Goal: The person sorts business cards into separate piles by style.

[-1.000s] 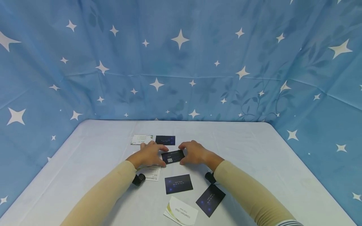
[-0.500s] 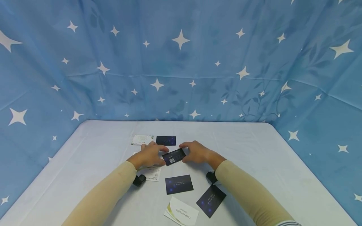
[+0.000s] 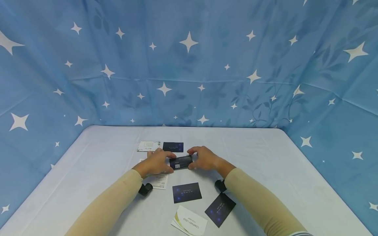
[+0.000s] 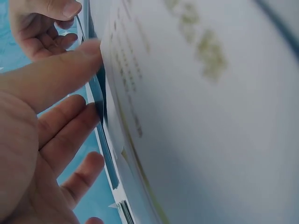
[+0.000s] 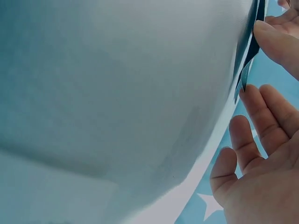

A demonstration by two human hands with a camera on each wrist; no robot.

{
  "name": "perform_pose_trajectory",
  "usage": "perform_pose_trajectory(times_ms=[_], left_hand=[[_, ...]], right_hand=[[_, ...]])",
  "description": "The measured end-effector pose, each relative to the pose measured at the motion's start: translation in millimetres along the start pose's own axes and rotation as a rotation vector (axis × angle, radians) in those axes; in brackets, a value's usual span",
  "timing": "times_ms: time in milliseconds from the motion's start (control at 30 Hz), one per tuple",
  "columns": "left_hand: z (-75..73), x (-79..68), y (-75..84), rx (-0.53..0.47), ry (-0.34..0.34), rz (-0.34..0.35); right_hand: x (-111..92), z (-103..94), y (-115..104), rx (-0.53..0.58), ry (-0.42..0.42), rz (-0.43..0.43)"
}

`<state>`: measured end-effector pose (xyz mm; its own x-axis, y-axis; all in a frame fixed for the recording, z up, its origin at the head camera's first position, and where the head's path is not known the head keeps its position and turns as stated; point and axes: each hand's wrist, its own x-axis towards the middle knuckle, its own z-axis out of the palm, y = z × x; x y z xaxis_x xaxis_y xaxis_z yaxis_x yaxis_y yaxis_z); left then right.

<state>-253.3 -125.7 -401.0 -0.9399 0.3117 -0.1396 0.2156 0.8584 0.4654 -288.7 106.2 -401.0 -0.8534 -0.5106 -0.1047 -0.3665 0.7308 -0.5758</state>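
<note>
In the head view my left hand [image 3: 155,162] and right hand [image 3: 204,159] face each other across a black business card [image 3: 183,162] with a small QR code. Each pinches one end of it between thumb and fingers. The left wrist view shows the left thumb and fingers at opposite edges of the dark card [image 4: 97,95], with the other hand beyond. In the right wrist view the card [image 5: 252,46] is seen edge-on, bent near the right thumb. Beneath the left hand, a white printed card [image 3: 159,182] is partly covered.
Farther back lie a white leaf-patterned card [image 3: 148,146] and a dark blue card [image 3: 173,147]. Nearer are another dark card [image 3: 187,192], a slanted dark card [image 3: 220,209] and white company-logo cards [image 3: 190,221], stacked. A white cloth covers the table [image 3: 251,147]; a starry blue curtain [image 3: 189,65] hangs behind.
Half a second ago the held card tilted up toward its right end; now it lies straighter, as the right hand shifted slightly left. The left hand and the other cards stayed put.
</note>
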Motion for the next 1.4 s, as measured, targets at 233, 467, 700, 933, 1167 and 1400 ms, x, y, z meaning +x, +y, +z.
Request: perform_pose_trajectory(times_ms=[233, 467, 700, 933, 1167, 1400], left_hand=[[-6.7, 3.2, -6.5, -0.024, 0.027, -0.018], [-25.2, 16.7, -15.4, -0.082, 0.069, -0.057], [-28.4, 28.9, -27.9, -0.083, 0.084, -0.084], [-29.5, 40.7, -30.8, -0.045, 0.075, -0.090], [-26.0, 45.7, -29.7, -0.046, 0.064, -0.127], [-25.5, 46.1, -29.3, -0.046, 0.065, -0.149]], right_hand=[[6, -0.5, -4, -0.002, 0.047, -0.036], [24, -1.4, -16, -0.012, 0.119, -0.002], [46, 6.0, -21, -0.034, 0.140, 0.033], [57, 9.9, -23, -0.061, 0.148, 0.083], [60, 11.9, -24, -0.041, 0.138, 0.144], [64, 13.4, -22, -0.044, 0.125, 0.158]])
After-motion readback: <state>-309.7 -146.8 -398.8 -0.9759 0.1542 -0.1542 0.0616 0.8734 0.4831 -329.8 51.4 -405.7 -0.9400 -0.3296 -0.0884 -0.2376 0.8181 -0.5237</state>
